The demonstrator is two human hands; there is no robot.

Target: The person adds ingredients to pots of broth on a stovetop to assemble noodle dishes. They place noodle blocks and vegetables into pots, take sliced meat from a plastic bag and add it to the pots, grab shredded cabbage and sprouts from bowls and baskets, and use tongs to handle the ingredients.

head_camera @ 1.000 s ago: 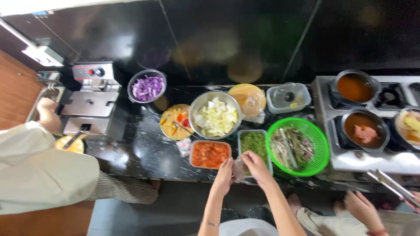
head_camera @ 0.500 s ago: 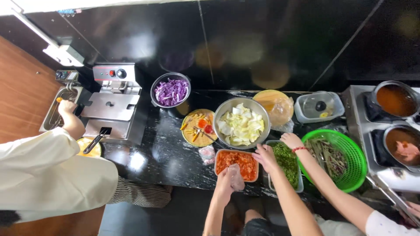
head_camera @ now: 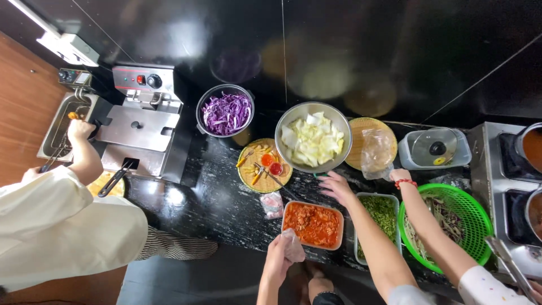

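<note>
Our left hand (head_camera: 280, 257) gripped a crumpled plastic bag (head_camera: 294, 246); right hand (head_camera: 337, 186) spread wide, touching the cabbage bowl (head_camera: 313, 137)

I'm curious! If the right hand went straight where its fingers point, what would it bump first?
Probably the steel bowl of pale cabbage, right ahead of the right hand; height is hard to judge.

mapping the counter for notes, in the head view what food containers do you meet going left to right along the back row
fryer → bowl of purple cabbage → bowl of pale cabbage → round woven tray → lidded container
</note>
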